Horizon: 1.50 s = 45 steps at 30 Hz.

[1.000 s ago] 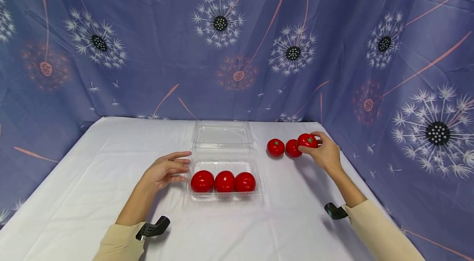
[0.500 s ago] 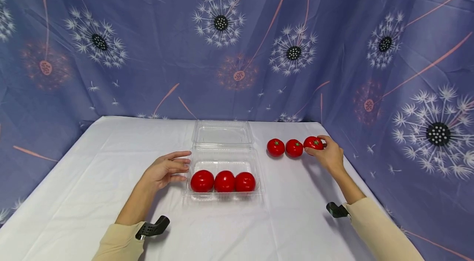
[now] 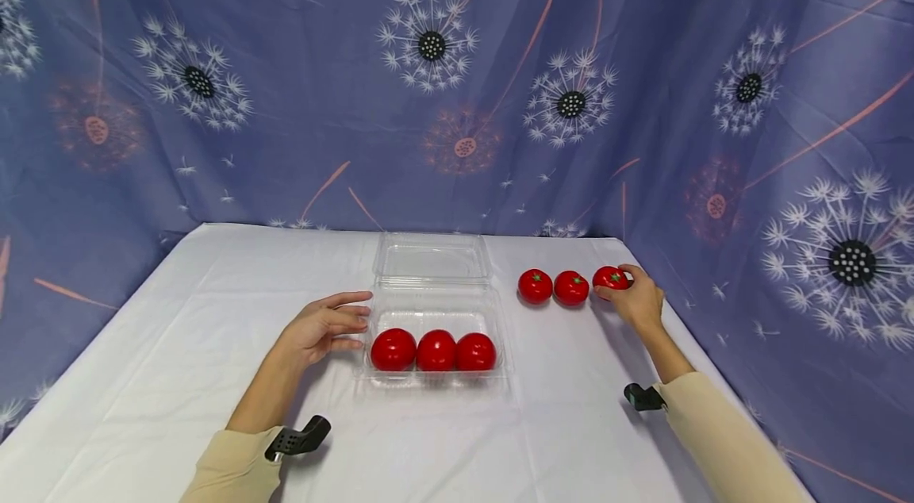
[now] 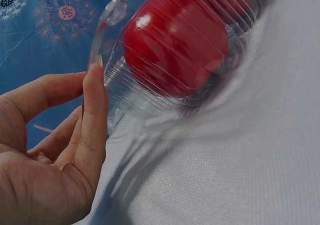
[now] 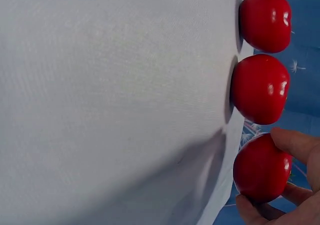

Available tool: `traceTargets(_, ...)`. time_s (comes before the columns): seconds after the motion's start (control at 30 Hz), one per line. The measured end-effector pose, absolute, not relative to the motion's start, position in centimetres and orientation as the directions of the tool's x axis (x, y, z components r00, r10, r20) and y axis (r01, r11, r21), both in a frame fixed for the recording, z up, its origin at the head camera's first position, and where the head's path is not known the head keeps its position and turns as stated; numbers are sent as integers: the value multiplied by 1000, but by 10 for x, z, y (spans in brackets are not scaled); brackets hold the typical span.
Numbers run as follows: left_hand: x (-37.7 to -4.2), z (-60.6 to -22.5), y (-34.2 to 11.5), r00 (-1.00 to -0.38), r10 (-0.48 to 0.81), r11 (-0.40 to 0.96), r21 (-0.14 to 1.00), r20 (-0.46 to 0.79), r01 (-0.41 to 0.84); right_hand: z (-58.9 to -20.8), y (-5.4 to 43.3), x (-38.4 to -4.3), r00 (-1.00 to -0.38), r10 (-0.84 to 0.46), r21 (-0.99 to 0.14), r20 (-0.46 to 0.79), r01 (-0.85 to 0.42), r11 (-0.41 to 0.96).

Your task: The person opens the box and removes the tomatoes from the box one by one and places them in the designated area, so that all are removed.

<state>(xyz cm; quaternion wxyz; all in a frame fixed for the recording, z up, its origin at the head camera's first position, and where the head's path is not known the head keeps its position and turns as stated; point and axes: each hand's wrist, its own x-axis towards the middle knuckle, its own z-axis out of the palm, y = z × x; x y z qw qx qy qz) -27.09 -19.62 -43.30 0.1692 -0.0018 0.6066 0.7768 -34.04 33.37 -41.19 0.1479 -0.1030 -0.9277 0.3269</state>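
My right hand [image 3: 643, 303] holds a red tomato [image 3: 609, 279] with a green star-shaped stem at the far right, gripped between thumb and fingers. In the right wrist view this tomato [image 5: 262, 169] sits last in a row with two others. To its left rest the middle tomato [image 3: 571, 288] and the outer tomato [image 3: 535, 286]. My left hand [image 3: 314, 330] keeps its fingers extended at the left side of a clear plastic clamshell box [image 3: 435, 318], fingertips right at the rim. Along the box's near side lie three tomatoes [image 3: 436, 350], one seen through the ribbed wall in the left wrist view.
The box's clear lid [image 3: 432, 259] lies folded open behind it. A white cloth [image 3: 457, 439] covers the table. A blue dandelion-print curtain [image 3: 321, 90] hangs behind and along the sides.
My right hand has moved right and lowered its tomato, which overlapped the middle one and is now at the row's right end. My left hand and the box have stayed put.
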Motion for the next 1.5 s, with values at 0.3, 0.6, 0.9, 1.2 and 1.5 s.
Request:
traceTargets(0.3, -272, -433, -196, -944, 261, -207, 943, -204, -261, -418, 341, -342, -936, 295, -630, 193, 112, 769)
traceTargets(0.6, -272, -434, -197, -943, 265, -221, 939, -203, -264, -427, 340, -348, -939, 294, -631, 177, 121, 766)
traceTargets(0.9, -271, -432, -196, -942, 263, -228, 935, -209, -271, -426, 336, -351, -938, 304, -637, 169, 131, 759)
traceTargets(1.2, -271, -433, -196, -940, 264, -227, 934, -214, -277, -427, 344, -351, -953, 282, -624, 116, 151, 767)
traceTargets(1.5, -271, -433, -196, -940, 264, -221, 935, -215, -276, -422, 344, -352, -963, 262, -622, 58, 170, 764)
